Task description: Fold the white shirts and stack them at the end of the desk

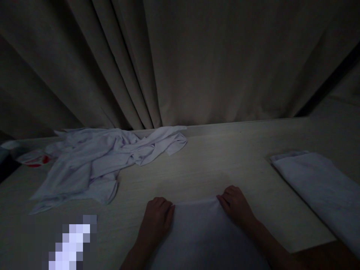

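A white cloth [201, 236] lies flat on the pale wooden table [213, 165] right in front of me. My left hand [156, 219] grips its far left corner with curled fingers. My right hand [234, 206] grips its far right corner the same way. The cloth's far edge runs straight between the two hands. Its near part runs out of view at the bottom.
A crumpled pile of white garments [104, 161] lies at the back left. A folded white cloth [317, 183] rests at the right edge. Behind the table hang grey curtains [180, 63]. A red-and-white item [35, 158] sits at the far left. The room is dim.
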{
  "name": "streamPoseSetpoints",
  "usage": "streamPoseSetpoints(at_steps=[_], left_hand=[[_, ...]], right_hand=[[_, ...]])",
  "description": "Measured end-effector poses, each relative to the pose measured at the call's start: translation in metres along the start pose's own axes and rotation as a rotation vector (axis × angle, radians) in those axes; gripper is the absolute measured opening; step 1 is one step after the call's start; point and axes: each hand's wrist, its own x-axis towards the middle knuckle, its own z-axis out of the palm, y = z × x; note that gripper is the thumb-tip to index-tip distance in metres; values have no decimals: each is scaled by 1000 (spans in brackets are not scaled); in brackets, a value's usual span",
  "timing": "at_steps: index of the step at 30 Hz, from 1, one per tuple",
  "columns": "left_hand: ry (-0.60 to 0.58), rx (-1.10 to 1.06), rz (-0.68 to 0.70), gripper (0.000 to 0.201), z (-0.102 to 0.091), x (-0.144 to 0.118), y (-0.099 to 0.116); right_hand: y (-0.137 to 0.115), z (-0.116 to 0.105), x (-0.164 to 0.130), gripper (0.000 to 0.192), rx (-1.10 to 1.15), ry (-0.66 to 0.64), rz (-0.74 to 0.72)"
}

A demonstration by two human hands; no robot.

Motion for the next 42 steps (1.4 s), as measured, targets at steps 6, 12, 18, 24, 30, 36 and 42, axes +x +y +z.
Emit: streamPoseSetpoints(at_steps=[6,12,18,24,30,36,42], left_hand=[[-91,-16,-88,34,9,5,-7],[-68,36,-79,33,12,3,-12],[-82,116,-99,37,13,3,-11],[32,92,-136,31,26,-3,-11],[27,98,-118,37,32,-4,-18],[9,98,-98,39,28,-2,-20],[-43,-36,-74,41,16,-5,-25]], right_hand=[[5,9,6,38,-39,-78,41],[8,19,4,29,11,-76,55],[4,26,4,26,39,-7,79],[2,31,3,28,43,31,87],[5,37,2,31,16,8,102],[7,39,5,29,65,23,158],[6,42,2,30,65,96,146]])
